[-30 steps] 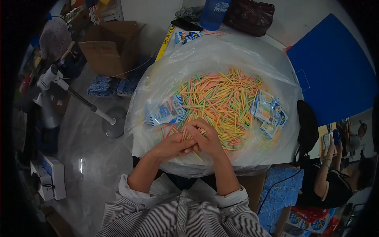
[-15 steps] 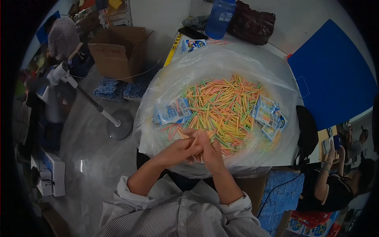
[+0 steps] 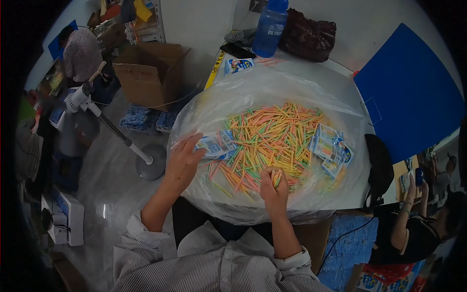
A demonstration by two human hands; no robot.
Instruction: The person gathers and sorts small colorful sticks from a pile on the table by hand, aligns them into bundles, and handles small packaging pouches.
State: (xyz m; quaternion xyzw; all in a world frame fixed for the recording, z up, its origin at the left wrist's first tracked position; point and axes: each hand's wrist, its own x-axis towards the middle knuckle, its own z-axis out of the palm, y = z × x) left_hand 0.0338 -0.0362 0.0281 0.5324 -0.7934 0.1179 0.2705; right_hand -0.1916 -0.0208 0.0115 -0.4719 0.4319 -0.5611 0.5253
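A heap of thin pink, yellow, orange and green sticks point(image 3: 272, 141) lies on a clear plastic sheet point(image 3: 287, 85) spread over the table. My right hand point(image 3: 275, 192) is closed around a small bundle of these sticks point(image 3: 277, 178) at the near edge of the heap. To the left, my left hand point(image 3: 182, 163) reaches over printed blue-and-white packets point(image 3: 216, 145), its fingers stretched and apart at their left end. Whether the fingertips grip a packet is not plain. More such packets point(image 3: 331, 148) rest on the right side of the heap.
Behind the sheet stand a blue water bottle point(image 3: 269, 31), a dark red bag point(image 3: 309, 36) and a phone point(image 3: 237, 50). A blue panel point(image 3: 411, 92) leans at the right, near a co-worker point(image 3: 411, 228). A cardboard box point(image 3: 148, 75) and a fan stand point(image 3: 151, 163) are on the left.
My hands, together over the near edge before, have parted. The left has moved left to the packets; the right has moved right, holding a bundle of sticks.
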